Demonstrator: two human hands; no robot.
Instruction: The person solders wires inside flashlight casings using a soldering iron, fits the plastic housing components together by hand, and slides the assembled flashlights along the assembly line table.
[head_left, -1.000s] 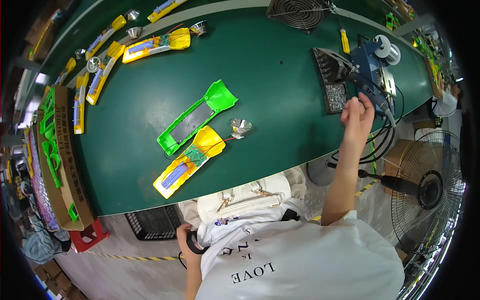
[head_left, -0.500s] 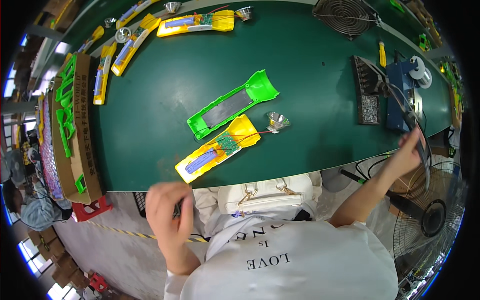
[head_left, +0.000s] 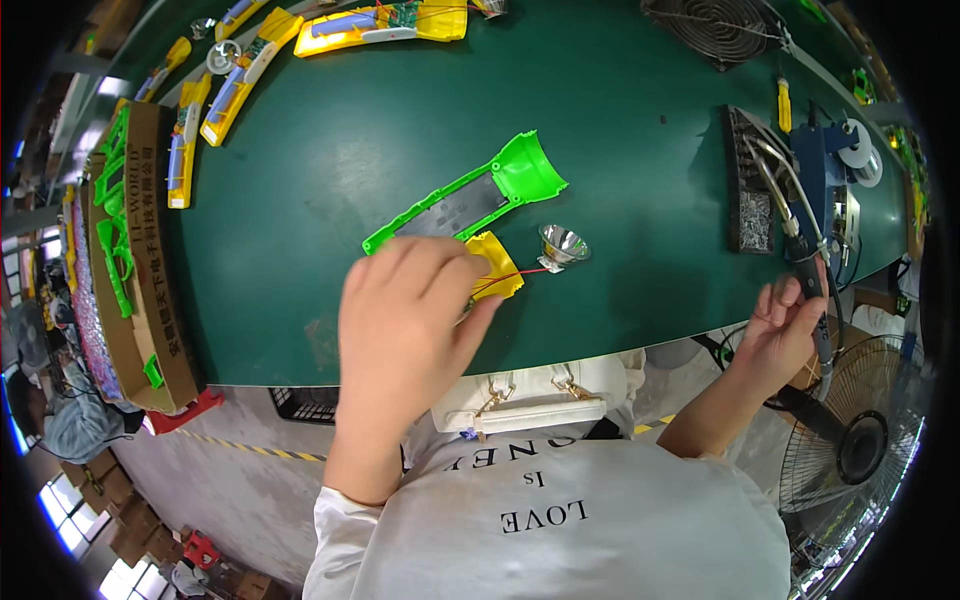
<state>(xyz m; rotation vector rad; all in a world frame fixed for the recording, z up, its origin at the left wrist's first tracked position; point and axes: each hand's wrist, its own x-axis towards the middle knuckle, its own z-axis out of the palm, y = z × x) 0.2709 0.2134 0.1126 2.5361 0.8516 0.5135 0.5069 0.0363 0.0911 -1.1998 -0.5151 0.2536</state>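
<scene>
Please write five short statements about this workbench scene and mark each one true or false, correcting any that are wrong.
1. The right hand holds a soldering iron. True.
2. The cardboard box at the left contains green plastic parts. True.
3. The left hand is reaching into the cardboard box. False: it is over the yellow shell, hiding part of it.
4. The silver reflector lies to the right of the yellow shell. True.
5. The green shell lies nearer the person than the yellow shell. False: it lies on the far side of it.
</scene>
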